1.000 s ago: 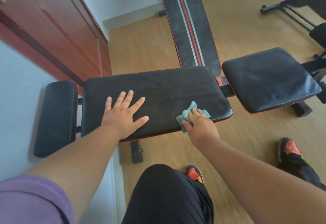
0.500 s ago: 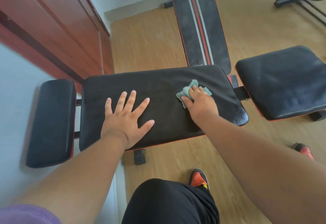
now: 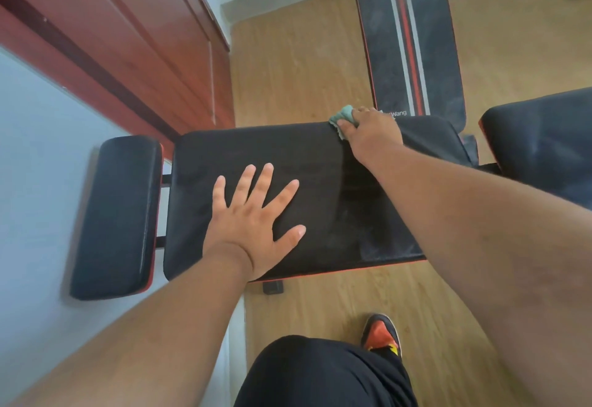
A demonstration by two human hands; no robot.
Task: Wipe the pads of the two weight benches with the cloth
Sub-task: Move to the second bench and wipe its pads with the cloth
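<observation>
L hand (image 3: 253, 224) flat, fingers spread; R hand (image 3: 371, 136) curled, arm extended fwd.

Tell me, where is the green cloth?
In the head view, the green cloth is bunched under the right hand at the far edge of the big black bench pad, near the striped backrest pad.

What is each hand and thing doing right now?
left hand: flat, fingers spread, pressing on the big pad.
right hand: holds the cloth at the pad's far edge.
cloth: bunched under the fingers.
big pad: lying flat.
striped pad: untouched.
</observation>
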